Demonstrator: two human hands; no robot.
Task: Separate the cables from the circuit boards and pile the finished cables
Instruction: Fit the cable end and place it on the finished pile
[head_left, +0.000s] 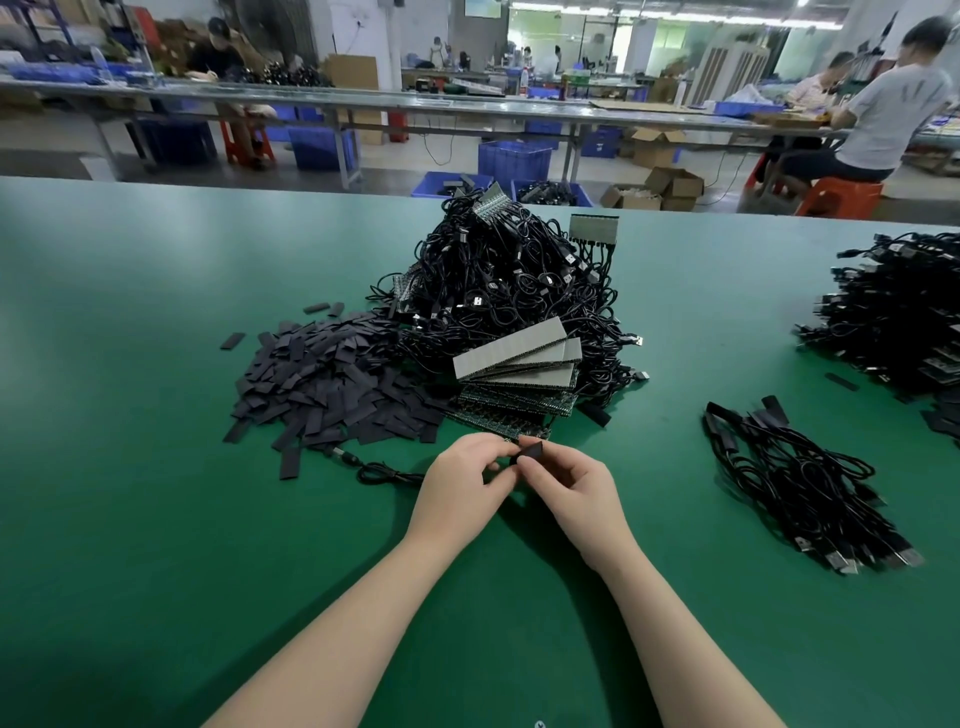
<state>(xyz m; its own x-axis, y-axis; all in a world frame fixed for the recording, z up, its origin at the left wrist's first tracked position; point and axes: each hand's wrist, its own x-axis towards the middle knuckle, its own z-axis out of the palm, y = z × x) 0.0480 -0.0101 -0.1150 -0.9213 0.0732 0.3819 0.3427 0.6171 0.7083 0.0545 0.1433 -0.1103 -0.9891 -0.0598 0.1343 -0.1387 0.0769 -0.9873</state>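
Both my hands meet just below fanned stack of grey-and-green circuit boards (519, 371). Left hand (462, 480) curled round end of thin black cable (384, 473), which trails left across green table mat (156, 519). Right hand (571, 483) pinches small flat black sleeve (531, 451) between thumb and fingertips. Heap of tangled black cables (509, 280) behind boards; loose black sleeve pile (332, 379) left of boards; finished cable pile (800, 483) well right of boards.

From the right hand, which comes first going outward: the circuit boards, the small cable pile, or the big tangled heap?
1. Circuit boards, just beyond the right hand.
2. Small cable pile, to its right.
3. Big heap, farther back, centre.
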